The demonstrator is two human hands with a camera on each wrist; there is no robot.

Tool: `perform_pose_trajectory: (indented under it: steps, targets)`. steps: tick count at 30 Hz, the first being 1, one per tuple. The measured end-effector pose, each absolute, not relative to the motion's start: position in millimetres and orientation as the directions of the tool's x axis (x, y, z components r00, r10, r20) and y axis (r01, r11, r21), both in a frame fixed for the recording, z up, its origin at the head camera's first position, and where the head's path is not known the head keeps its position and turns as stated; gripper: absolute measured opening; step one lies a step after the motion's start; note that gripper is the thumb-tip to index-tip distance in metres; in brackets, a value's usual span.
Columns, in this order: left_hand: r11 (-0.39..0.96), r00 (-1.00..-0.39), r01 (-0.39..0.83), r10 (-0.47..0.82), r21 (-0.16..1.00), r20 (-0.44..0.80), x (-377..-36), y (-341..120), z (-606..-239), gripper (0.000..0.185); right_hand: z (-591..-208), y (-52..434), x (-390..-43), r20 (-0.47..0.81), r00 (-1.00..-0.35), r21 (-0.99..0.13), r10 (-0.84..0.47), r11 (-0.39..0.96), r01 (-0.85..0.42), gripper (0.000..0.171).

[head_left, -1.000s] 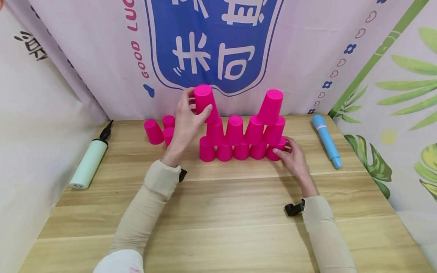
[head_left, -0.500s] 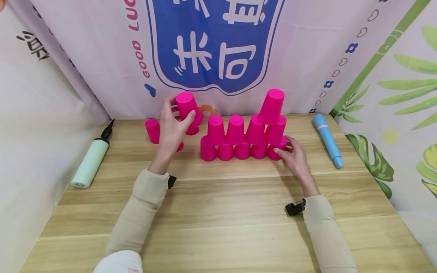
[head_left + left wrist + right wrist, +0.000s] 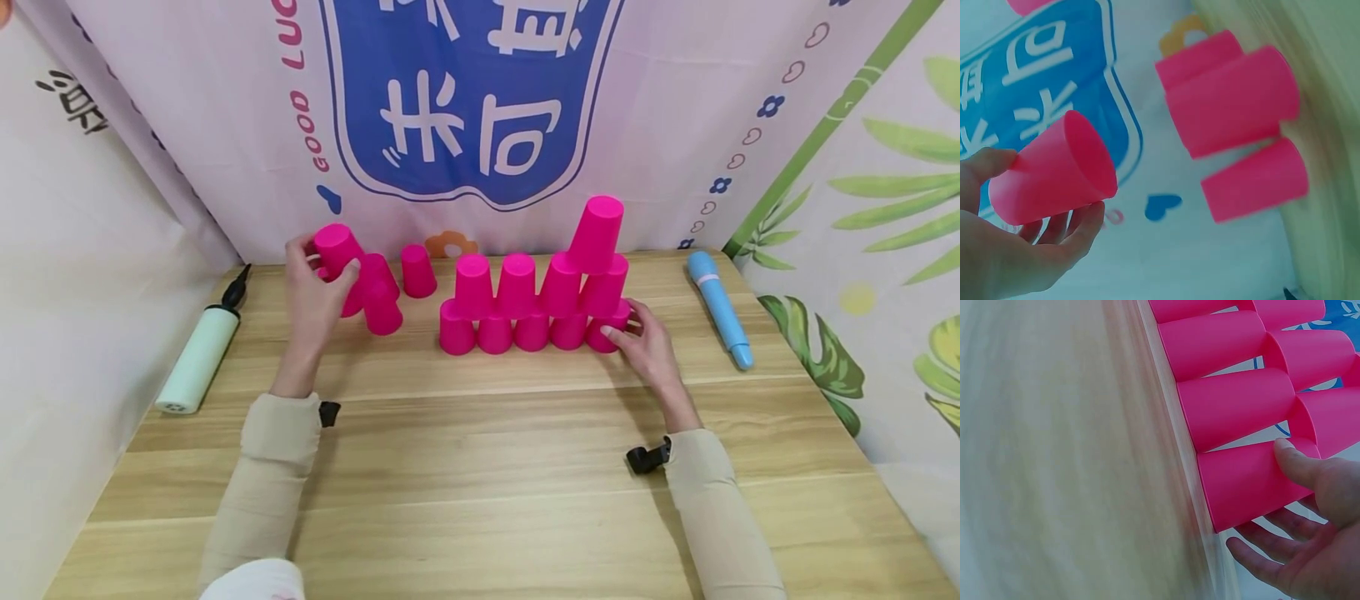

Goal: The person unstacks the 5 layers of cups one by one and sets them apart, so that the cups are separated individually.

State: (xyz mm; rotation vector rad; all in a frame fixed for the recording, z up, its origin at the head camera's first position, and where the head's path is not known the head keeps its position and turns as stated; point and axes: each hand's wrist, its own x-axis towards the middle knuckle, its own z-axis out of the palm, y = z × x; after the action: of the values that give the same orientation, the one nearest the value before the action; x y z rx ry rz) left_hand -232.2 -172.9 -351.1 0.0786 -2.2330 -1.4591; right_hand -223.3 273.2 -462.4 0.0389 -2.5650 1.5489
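Observation:
Pink cups (image 3: 532,304) stand upside down in a stacked wall on the wooden table (image 3: 480,467), with one cup (image 3: 597,232) on top at the right. My left hand (image 3: 324,260) grips a single pink cup (image 3: 336,245) (image 3: 1054,175), tilted, above the loose cups (image 3: 381,302) (image 3: 1254,181) at the left. Another loose cup (image 3: 417,271) stands near the stack. My right hand (image 3: 628,327) (image 3: 1260,497) holds the bottom right cup (image 3: 609,332) (image 3: 1241,481), thumb on one side and fingers round the other.
A mint green hand pump (image 3: 197,354) lies at the table's left edge. A blue pump (image 3: 718,310) lies at the right. Printed cloth backdrops (image 3: 465,108) close the back and both sides. Bare wood fills the near half of the table.
My left hand carried its pink cup from the stack's upper left corner leftward and down to the loose cups. The right hand has stayed on the bottom right cup.

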Motion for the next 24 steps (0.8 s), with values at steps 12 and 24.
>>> perform_pose_trajectory:
  steps: [12,24]
  targets:
    - [0.504,-0.917,0.0,-0.345,0.864,0.201,-227,-214,-373,0.065,-462,275,-223,0.15,-0.987,-0.877,0.056,0.469,-0.106,0.065]
    - [0.557,-0.955,-0.052,-0.271,0.829,0.122,-241,-228,-414,0.063,-463,273,-224,0.155,-0.987,-0.883,0.045,0.453,-0.118,0.063]
